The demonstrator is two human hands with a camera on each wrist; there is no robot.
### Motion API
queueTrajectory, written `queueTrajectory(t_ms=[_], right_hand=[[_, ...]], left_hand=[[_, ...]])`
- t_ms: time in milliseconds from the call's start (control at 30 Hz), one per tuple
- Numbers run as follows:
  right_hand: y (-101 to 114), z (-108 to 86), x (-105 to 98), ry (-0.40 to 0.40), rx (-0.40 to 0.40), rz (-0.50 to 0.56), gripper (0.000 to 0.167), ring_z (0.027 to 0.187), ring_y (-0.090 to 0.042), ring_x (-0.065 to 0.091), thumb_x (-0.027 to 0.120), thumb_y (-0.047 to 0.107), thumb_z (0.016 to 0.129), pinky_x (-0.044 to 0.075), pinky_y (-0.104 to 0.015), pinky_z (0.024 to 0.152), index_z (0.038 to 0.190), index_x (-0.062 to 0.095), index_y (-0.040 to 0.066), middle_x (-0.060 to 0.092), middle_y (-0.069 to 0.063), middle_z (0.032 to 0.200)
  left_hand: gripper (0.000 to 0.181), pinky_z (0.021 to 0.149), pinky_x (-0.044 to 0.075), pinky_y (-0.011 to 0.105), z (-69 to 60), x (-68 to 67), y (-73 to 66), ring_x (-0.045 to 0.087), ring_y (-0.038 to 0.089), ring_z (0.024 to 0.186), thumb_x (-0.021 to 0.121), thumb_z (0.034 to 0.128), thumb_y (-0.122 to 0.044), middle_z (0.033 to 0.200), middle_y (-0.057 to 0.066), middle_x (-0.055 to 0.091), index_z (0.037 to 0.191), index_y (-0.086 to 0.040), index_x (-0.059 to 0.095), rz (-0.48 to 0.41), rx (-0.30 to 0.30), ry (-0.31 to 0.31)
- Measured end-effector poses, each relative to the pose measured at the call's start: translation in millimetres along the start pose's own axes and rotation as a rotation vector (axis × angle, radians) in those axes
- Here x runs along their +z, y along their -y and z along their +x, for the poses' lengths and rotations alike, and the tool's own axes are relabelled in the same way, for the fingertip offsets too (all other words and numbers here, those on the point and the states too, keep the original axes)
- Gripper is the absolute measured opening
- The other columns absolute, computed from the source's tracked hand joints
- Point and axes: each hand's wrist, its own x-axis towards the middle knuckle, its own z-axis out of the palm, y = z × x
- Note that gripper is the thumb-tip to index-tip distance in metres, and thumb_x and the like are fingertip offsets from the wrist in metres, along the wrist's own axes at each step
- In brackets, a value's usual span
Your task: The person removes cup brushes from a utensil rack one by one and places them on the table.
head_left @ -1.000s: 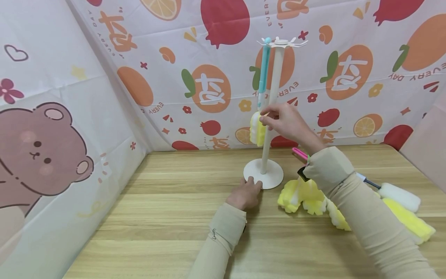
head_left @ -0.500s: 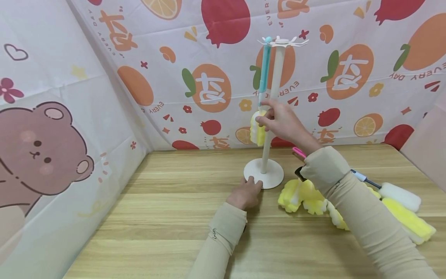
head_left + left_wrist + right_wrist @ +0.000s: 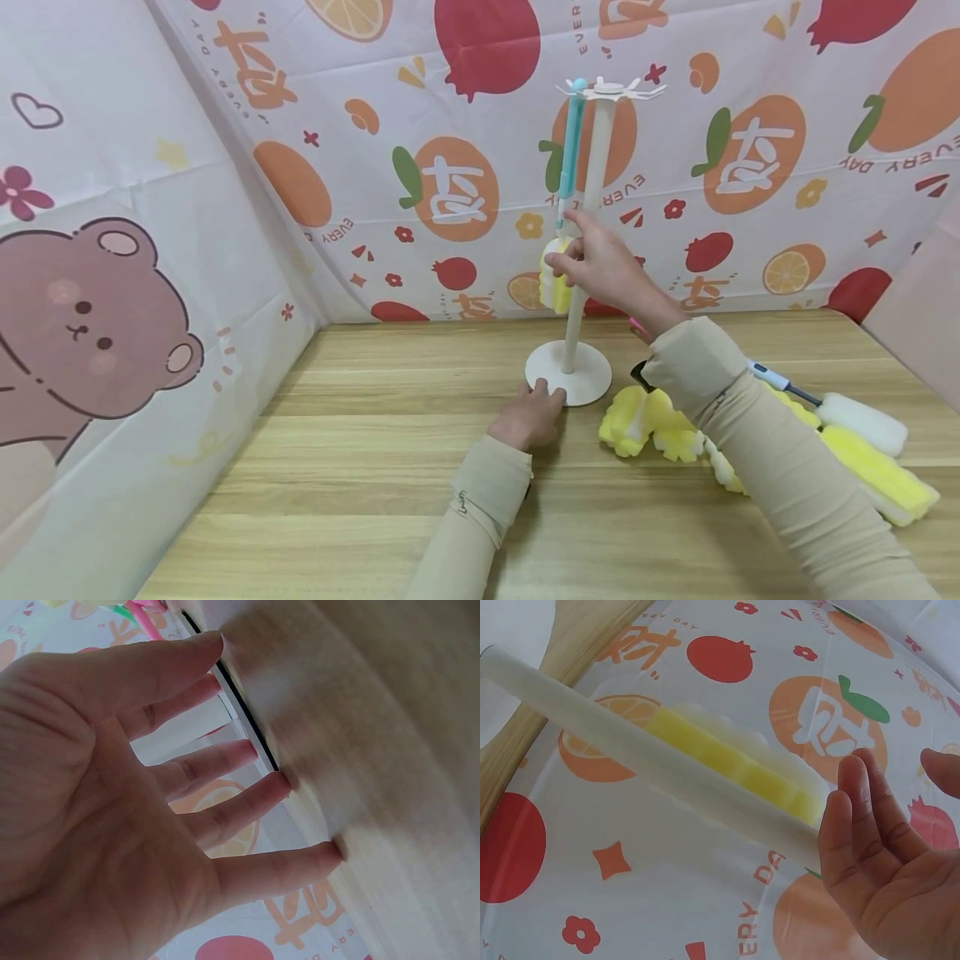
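Observation:
A white stand with a ring of hooks on top rises from a round base. From one hook hangs a sponge brush with a teal handle and a yellow-and-white sponge head. My right hand is beside that head and the pole, thumb apart from the fingers, nothing held. In the right wrist view its loosely bent fingers lie near the pole. My left hand touches the base's front edge; the left wrist view shows its fingers spread, tips against the table and base.
On the table right of the stand lie several sponge brushes, partly hidden under my right arm: yellow sponge heads, a white one, a long yellow one, and a blue-and-white handle. A printed cloth hangs behind.
My right thumb and fingers have spread apart from a pinch near the sponge head, and the hand has shifted slightly left and up. The brush keeps hanging; my left hand stays put.

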Motion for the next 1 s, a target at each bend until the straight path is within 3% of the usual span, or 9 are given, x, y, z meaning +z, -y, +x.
queueTrajectory(t_ms=[433, 633, 800, 1000], right_hand=[[-0.9, 0.5, 13.8, 0.004, 0.0, 0.048, 0.096, 0.081, -0.037, 0.066, 0.064, 0.013, 0.101, 0.055, -0.039, 0.079, 0.16, -0.011, 0.003, 0.07, -0.025, 0.095], [-0.6, 5.8, 22.7, 0.011, 0.034, 0.138, 0.099, 0.078, -0.039, 0.064, 0.062, 0.014, 0.102, 0.052, -0.032, 0.067, 0.158, -0.019, 0.006, 0.068, -0.02, 0.09], [-3.3, 10.9, 28.1, -0.01, 0.062, 0.181, 0.097, 0.072, -0.035, 0.065, 0.061, 0.016, 0.102, 0.05, -0.026, 0.062, 0.159, -0.017, 0.009, 0.068, -0.019, 0.087], [-3.0, 18.9, 28.8, -0.065, 0.078, 0.227, 0.085, 0.063, -0.023, 0.065, 0.061, 0.017, 0.103, 0.053, -0.025, 0.061, 0.161, 0.0, 0.012, 0.068, -0.02, 0.089]], left_hand=[[0.024, 0.073, 0.053, 0.047, 0.9, 0.1, 0.1, 0.048, 0.03, 0.106, 0.058, 0.1004, -0.01, 0.118, 0.012, 0.05, 0.124, -0.013, 0.058, 0.009, -0.001, 0.016], [0.029, 0.073, 0.053, 0.047, -0.2, -0.5, 0.0, 0.048, 0.031, 0.108, 0.058, 0.0996, -0.009, 0.12, 0.013, 0.05, 0.128, -0.013, 0.057, 0.004, -0.009, 0.015], [0.029, 0.073, 0.053, 0.047, -0.7, 0.1, -0.8, 0.048, 0.031, 0.108, 0.059, 0.0988, -0.008, 0.119, 0.012, 0.05, 0.128, -0.013, 0.057, -0.001, -0.014, 0.02], [0.028, 0.071, 0.053, 0.046, 0.1, 0.3, -0.6, 0.049, 0.03, 0.107, 0.06, 0.0979, -0.007, 0.118, 0.013, 0.05, 0.126, -0.013, 0.057, 0.002, -0.005, 0.009]])
